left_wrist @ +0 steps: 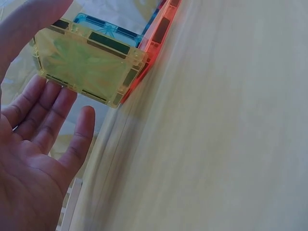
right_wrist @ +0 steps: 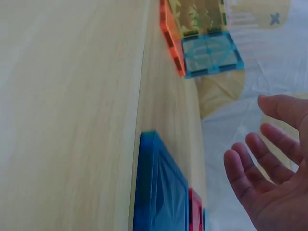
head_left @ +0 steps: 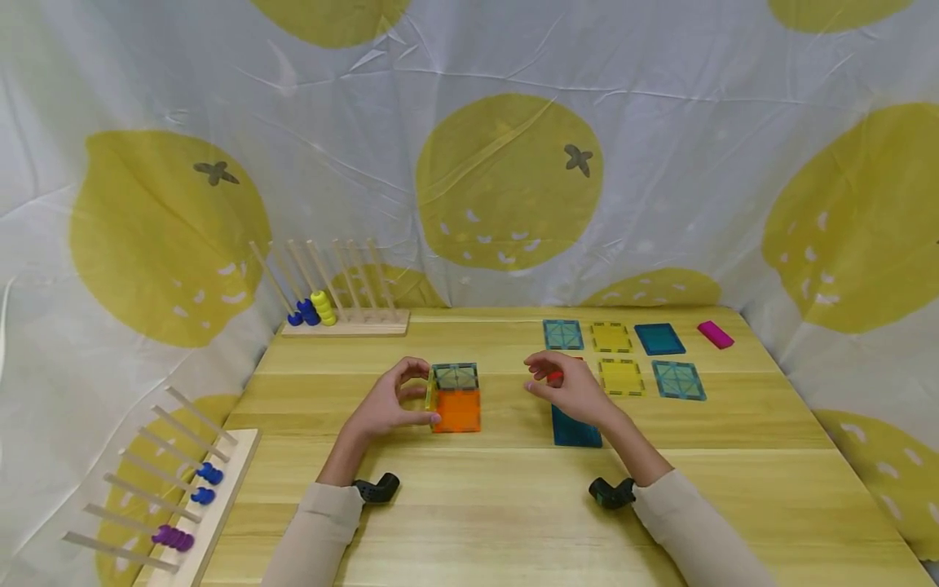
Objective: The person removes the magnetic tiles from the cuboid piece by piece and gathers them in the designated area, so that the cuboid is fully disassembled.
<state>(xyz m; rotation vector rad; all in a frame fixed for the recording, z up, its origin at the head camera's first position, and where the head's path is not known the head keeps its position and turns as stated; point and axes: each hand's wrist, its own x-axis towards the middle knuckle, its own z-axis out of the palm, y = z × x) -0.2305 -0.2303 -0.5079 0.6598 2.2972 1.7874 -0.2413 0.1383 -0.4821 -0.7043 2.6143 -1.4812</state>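
Note:
My left hand (head_left: pixel 389 401) holds a yellow square magnetic tile (head_left: pixel 430 391) upright along the left edge of a flat orange magnetic tile (head_left: pixel 458 412). Its thumb is at the tile's near side and the fingers at the far side. A light-blue tile (head_left: pixel 456 377) stands at the back edge of the orange one, also visible in the right wrist view (right_wrist: pixel 211 54). My right hand (head_left: pixel 572 390) hovers over a dark-blue tile (head_left: pixel 576 427) and a mostly hidden red piece (head_left: pixel 555 377). Its fingers are loosely bent with nothing in them.
At the back right lie light-blue (head_left: pixel 563 334), yellow (head_left: pixel 612 337) and dark-blue tiles (head_left: pixel 659 339), with another yellow (head_left: pixel 621 377) and light-blue tile (head_left: pixel 679 380) in front. A magenta block (head_left: pixel 715 334) lies beyond. Wooden peg racks with beads stand back left (head_left: pixel 352 328) and front left (head_left: pixel 220 489).

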